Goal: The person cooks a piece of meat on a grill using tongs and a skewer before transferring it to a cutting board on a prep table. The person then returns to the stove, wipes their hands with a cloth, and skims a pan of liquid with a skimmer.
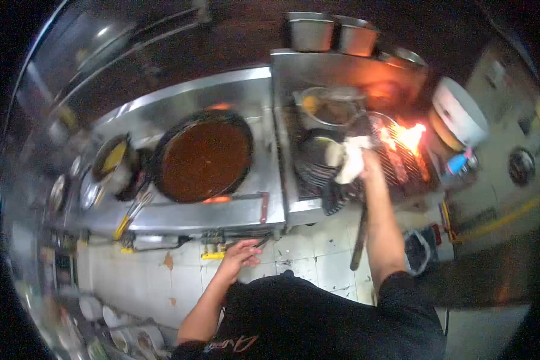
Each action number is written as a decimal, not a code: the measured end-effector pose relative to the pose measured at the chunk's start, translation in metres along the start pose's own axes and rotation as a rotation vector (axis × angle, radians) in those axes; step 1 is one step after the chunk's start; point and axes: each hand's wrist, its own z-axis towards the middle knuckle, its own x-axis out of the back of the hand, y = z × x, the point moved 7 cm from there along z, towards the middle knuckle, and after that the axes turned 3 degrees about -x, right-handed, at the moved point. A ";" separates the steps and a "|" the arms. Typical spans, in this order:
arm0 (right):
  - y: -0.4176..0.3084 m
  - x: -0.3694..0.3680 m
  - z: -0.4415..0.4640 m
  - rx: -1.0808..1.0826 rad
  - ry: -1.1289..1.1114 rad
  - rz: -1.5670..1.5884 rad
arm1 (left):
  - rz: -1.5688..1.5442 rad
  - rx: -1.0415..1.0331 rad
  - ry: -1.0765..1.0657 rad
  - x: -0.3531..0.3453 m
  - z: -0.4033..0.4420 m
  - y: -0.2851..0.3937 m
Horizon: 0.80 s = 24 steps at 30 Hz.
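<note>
The white cloth [353, 159] looks crumpled, bright and blurred.

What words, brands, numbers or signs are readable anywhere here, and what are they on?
No text can be read with certainty.
Pale script-style lettering on the black short-sleeved cloth shirt: too small and blurred to read.
Elsewhere, I can make out no words, numbers or signs.

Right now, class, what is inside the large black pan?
The large black pan holds a reddish-brown liquid. Its bottom, and anything beneath the liquid's surface, is covered and cannot be seen.
</note>
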 end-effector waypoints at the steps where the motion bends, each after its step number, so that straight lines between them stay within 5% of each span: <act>1: -0.024 -0.039 -0.028 0.026 -0.102 -0.006 | -0.009 0.008 0.030 0.006 -0.006 -0.002; 2: -0.031 -0.042 -0.035 0.083 -0.002 -0.082 | -0.023 -0.005 0.065 0.017 -0.008 -0.011; 3: -0.033 -0.051 -0.036 0.197 -0.155 -0.090 | -0.005 -0.063 0.066 0.024 -0.011 -0.012; 5: -0.020 -0.023 -0.044 0.196 0.308 -0.308 | -0.033 -0.056 0.069 0.041 -0.010 -0.030; 8: -0.007 -0.141 -0.107 0.409 -0.085 -0.602 | -0.045 -0.085 0.134 0.056 -0.021 -0.026; 11: 0.054 -0.143 -0.130 0.057 0.027 -0.206 | -0.019 -0.060 0.159 0.079 -0.021 -0.035; 13: 0.083 -0.111 -0.102 -0.017 -0.148 -0.611 | 0.095 -0.052 0.143 0.089 -0.017 -0.035; 16: 0.113 -0.220 -0.186 0.052 -0.107 -0.620 | 0.229 -0.527 0.305 0.088 -0.020 0.009; 19: 0.174 -0.249 -0.221 -0.398 -0.280 -0.589 | -0.136 -0.702 0.225 0.082 -0.030 0.068; 21: 0.230 -0.216 -0.192 -0.435 -0.225 -0.498 | 0.017 -0.827 0.155 0.090 -0.006 0.085; 22: 0.231 -0.265 -0.225 -0.536 -0.304 -0.517 | 0.093 -0.887 0.108 0.089 -0.003 0.088; 24: 0.251 -0.288 -0.222 -0.227 -0.213 -0.588 | 0.143 -0.691 0.332 0.111 -0.017 0.085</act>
